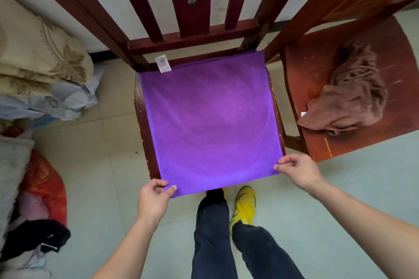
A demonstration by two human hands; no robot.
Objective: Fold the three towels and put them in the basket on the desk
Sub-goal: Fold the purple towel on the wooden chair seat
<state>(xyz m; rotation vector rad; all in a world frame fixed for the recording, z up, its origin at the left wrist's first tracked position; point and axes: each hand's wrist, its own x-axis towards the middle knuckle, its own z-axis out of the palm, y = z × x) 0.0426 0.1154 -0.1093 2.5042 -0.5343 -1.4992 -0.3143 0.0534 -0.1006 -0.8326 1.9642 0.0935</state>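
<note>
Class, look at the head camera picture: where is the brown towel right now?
The brown towel lies crumpled on the seat of the right-hand chair, beside the chair holding the spread purple towel.

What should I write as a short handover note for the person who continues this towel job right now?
Left hand: pinching the near left corner of the purple towel.
Right hand: pinching its near right corner.
The purple towel lies spread flat on the chair seat, not yet folded.
The brown towel lies crumpled on the next chair.
Third towel and basket: not in view.
Done: nothing folded. Left: fold all three and put them in the basket.
</note>
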